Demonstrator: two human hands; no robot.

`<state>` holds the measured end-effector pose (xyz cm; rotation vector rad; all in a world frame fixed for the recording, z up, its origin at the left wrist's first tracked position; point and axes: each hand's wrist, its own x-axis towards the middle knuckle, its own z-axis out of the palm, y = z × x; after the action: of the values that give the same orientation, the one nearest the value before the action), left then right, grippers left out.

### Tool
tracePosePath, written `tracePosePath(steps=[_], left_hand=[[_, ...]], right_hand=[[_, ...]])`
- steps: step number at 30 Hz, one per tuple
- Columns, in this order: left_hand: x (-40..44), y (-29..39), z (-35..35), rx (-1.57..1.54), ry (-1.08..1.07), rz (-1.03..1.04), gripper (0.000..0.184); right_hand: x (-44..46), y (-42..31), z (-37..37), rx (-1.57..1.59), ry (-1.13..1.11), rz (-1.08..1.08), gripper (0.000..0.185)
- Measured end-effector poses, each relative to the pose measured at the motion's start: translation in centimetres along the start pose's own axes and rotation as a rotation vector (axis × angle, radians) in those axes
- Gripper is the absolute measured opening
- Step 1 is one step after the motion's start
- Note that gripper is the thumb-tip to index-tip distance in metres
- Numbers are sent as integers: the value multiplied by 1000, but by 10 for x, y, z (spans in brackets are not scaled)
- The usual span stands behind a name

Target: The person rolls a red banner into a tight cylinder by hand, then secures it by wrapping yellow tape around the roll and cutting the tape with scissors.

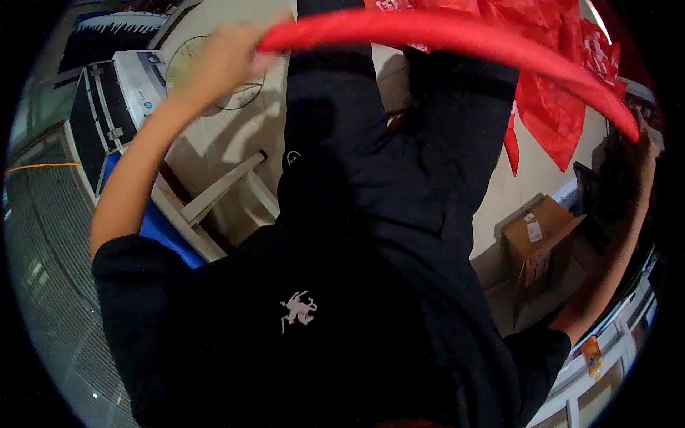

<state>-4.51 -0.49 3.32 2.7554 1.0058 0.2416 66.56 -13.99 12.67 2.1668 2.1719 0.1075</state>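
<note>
A long red cloth (428,30), folded or rolled into a narrow band, stretches in an arc across the top of the head view. Its left end is in my left hand (232,55), which is closed around it and a little blurred. At the far right my right hand (646,139) grips the other end, its fingers mostly in shadow. Beyond and below the band, a red sheet (553,118) with white print hangs or lies in loose folds; whether it joins the band I cannot tell.
To the left stand a black case with metal edges (89,125), a white HP box (139,82) and a round wire fan guard (246,96). A pale wooden frame (225,187) is by my left leg. An opened cardboard box (539,232) sits at the right.
</note>
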Motion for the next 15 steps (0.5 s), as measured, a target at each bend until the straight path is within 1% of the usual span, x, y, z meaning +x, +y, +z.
tracePosePath(steps=[1,2,3,4,5,6,7,9,10,11,12,13,14,15], left_hand=[[13,-18,-14,116,165,141,50],[22,-54,-22,185,238,116,51],[40,-44,-43,319,338,162,31],[59,-28,-64,451,442,206,16],[69,-20,-77,519,487,256,13],[76,-14,-86,590,533,309,10],[80,-13,-92,597,555,318,10],[86,-15,-98,768,686,394,17],[80,-36,-94,768,706,400,17],[68,-69,-83,666,596,331,21],[62,-87,-71,567,485,262,50],[64,-79,-60,539,509,274,40],[60,-68,-49,492,447,164,35],[54,-59,-37,494,209,-33,34]], right_hand=[[3,-12,9,21,-17,-6,49],[6,-27,19,44,-25,-20,48],[8,-41,29,66,-33,-34,47],[9,-57,38,136,-22,-135,41],[10,-72,50,205,-10,-240,35],[1,-88,65,337,-92,-226,31],[-7,-102,82,468,-171,-202,27],[-21,-144,84,690,-569,109,22],[-23,-178,73,718,-801,272,19],[-33,-192,73,822,-699,176,14],[-35,-195,69,845,-576,80,13],[-38,-199,64,855,-452,-17,12],[-37,-184,57,851,-440,-10,12],[-38,-156,48,522,-309,28,20]])
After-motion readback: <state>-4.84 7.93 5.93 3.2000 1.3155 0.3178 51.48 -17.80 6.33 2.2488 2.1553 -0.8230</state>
